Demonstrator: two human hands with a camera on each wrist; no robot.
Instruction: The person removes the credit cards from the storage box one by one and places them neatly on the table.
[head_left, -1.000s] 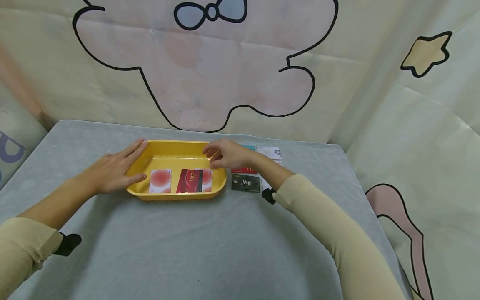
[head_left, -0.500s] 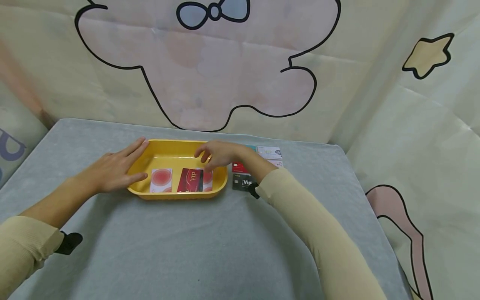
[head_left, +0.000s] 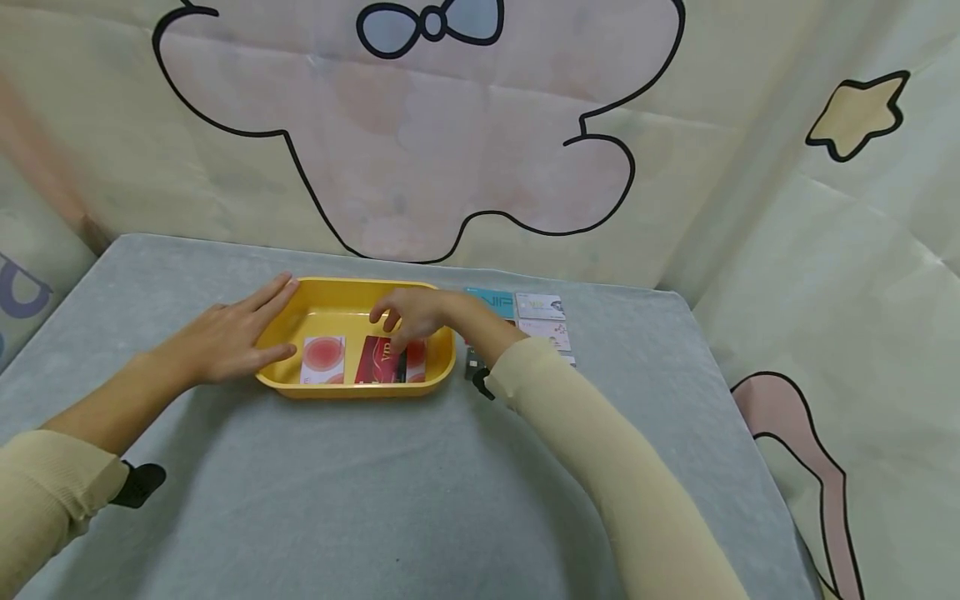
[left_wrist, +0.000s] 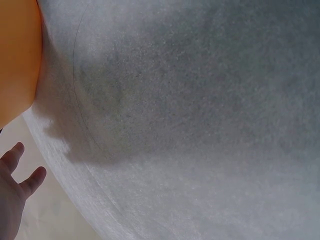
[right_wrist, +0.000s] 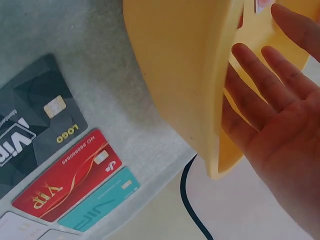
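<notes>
So, head view first: grey cloth over the worktop (head_left: 360,500), pushed up near a pale printed backdrop (head_left: 750,150) with a big pink cartoon shape, blue bow (head_left: 431,23) and yellow star (head_left: 858,117). Toward the far edge, yellow tray (head_left: 322,391) with a red VIP card (head_left: 371,362) and two pink-circle cards (head_left: 322,358) inside. Left hand (head_left: 221,337) at the tray's left rim, fingers straight and spread. Right hand (head_left: 412,312) over the red VIP card, fingers loosely bent and parted; touching or just above, can't tell. Teal card (head_left: 491,302) and white cards (head_left: 540,306) on the cloth, right of the tray.

Left wrist view: mostly shadowed cloth, tray in the top left corner, a couple of fingertips below.

Right wrist view: fingers loosely apart past the tray rim. Outside, dark Vip card (right_wrist: 37,120), another red card (right_wrist: 67,175), and the teal one, all flat near the worktop's edge.
</notes>
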